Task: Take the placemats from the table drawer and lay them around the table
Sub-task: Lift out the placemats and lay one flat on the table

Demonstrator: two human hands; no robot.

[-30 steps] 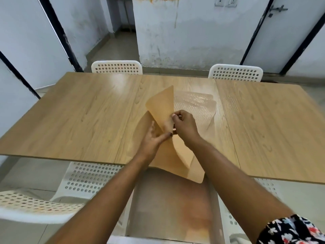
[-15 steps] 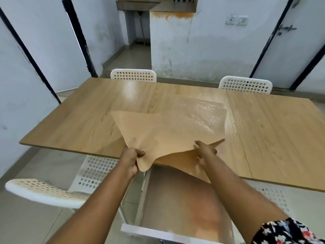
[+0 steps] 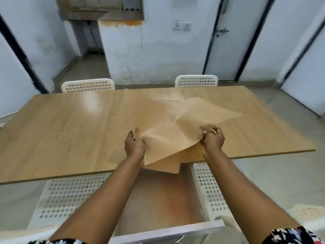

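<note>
A tan, flexible placemat [image 3: 167, 138] is lifted over the near middle of the wooden table [image 3: 70, 131], its far part blurred and rippling. My left hand [image 3: 134, 146] grips its near left edge and my right hand [image 3: 212, 140] grips its near right edge. Under it more tan placemats [image 3: 167, 167] lie over the table's near edge, and a translucent dotted mat [image 3: 202, 110] shows farther back on the right. Below the table edge the drawer [image 3: 158, 199] stands pulled out, its white front [image 3: 167, 232] nearest me.
White perforated chairs stand on both sides of the drawer [image 3: 66, 196] [image 3: 209, 191], and two more [image 3: 88, 85] [image 3: 196, 81] at the table's far side. A stained white wall and a door [image 3: 233, 37] lie beyond. The table's left half holds nothing.
The view has tilted up and shifted. My hands have moved apart along the placemat's near edge and lifted it, so the mat now billows over the table.
</note>
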